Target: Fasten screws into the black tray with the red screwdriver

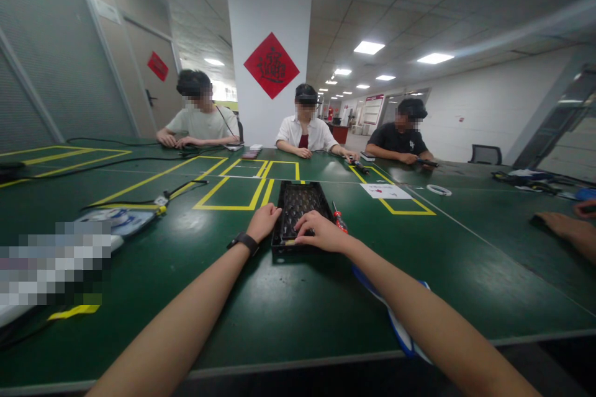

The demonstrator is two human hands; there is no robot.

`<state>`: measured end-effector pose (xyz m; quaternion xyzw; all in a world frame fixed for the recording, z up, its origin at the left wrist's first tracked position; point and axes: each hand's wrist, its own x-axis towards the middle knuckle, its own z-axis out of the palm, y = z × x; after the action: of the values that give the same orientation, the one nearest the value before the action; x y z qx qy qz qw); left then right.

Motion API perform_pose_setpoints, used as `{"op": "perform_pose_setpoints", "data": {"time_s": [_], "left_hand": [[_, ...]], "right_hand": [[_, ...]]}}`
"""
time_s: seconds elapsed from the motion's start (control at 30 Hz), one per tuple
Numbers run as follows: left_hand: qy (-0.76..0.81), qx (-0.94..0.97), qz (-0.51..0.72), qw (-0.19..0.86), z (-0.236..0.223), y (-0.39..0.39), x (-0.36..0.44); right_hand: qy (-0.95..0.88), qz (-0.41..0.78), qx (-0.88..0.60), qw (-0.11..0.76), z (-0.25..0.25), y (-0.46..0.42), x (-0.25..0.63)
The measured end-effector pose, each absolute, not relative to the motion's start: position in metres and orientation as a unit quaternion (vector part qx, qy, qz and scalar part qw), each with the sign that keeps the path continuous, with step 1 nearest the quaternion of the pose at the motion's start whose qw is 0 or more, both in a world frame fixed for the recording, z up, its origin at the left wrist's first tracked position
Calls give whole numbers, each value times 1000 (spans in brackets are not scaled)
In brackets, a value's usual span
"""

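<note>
A black plastic tray [305,251] with several small pieces in its compartments lies on the green table in front of me. My left hand [264,222] is closed at the tray's left wall, its fingertips curled against the edge. Over the tray's near right part bends my right hand [319,231], thumb and fingers drawn together inside it; anything between them is too small to make out. A yellowish piece [289,242] lies by the near wall, left of those fingers. Just right of the tray rests a screwdriver [340,221] with a red handle.
Yellow tape [228,206] marks rectangles on the table [261,322]. A blue-edged white item [400,322] lies under my right forearm. A paper sheet [385,191] and a white ring [438,190] are farther right. Cables [139,201] run left. Several people sit around; another person's hand [565,226] is at right.
</note>
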<state>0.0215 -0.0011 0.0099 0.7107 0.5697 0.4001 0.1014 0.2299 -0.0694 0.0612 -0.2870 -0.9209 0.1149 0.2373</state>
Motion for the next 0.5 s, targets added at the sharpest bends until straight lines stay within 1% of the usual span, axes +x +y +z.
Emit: {"op": "perform_pose_setpoints", "data": {"time_s": [0.17,0.5], "left_hand": [[566,711,404,103,8,-1,21],[564,718,397,98,8,0,20]], "right_hand": [[-917,112,-283,260,58,-68,230],[-923,107,-278,245,57,-67,230]]}}
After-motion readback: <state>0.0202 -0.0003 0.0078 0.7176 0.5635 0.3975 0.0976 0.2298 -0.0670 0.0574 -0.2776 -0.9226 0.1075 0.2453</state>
